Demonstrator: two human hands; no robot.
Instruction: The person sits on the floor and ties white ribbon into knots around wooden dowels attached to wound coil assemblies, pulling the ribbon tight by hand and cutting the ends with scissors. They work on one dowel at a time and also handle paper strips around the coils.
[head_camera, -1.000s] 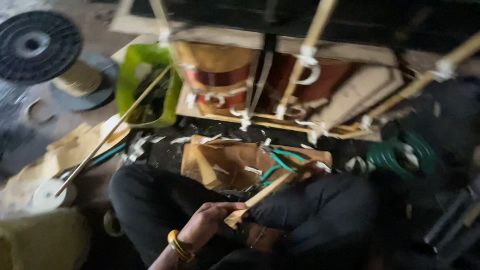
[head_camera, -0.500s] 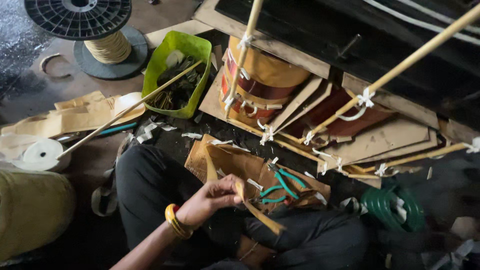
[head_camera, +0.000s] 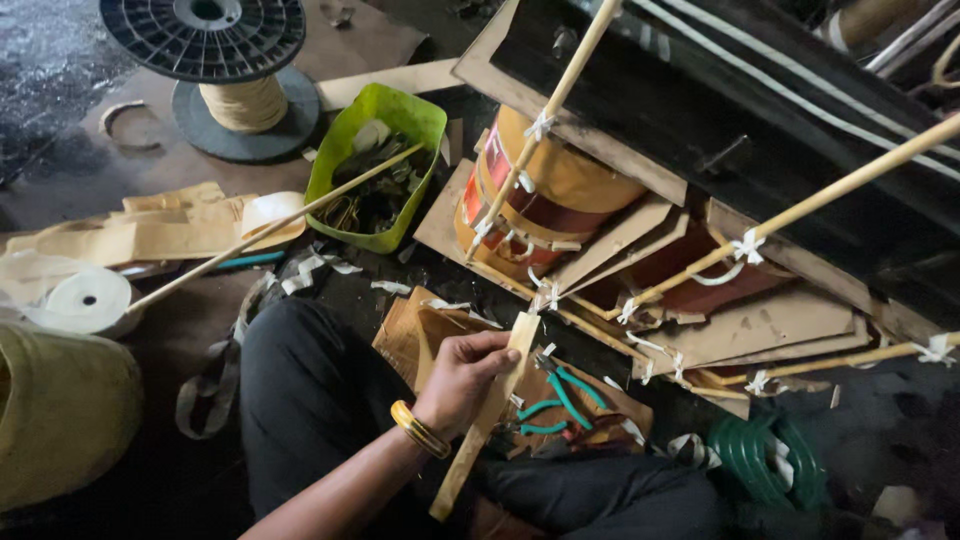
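Hand in view: one hand (head_camera: 468, 378), lower centre of the frame, a yellow bangle (head_camera: 418, 430) at the wrist; by the arm's angle it reads as the left, fingers closed round a flat wooden strip (head_camera: 490, 415)
Other hand: not in view
Strip: held on a slant, its upper end near the tied cane rods (head_camera: 560, 95), its lower end over the dark trouser leg (head_camera: 300, 385)
Handling advice: grip nearer mid-length for control; keep the upper end clear of the white ties
Nearby tools: green-handled pliers (head_camera: 560, 395) just right of the strip, on brown card sheets (head_camera: 425, 335)
Surface: dark, littered floor, paper scraps throughout
Surroundings: green tray (head_camera: 335, 160) and black spool (head_camera: 215, 45) upper left; copper-coloured windings (head_camera: 560, 185) centre; green coiled hose (head_camera: 765, 455) lower right
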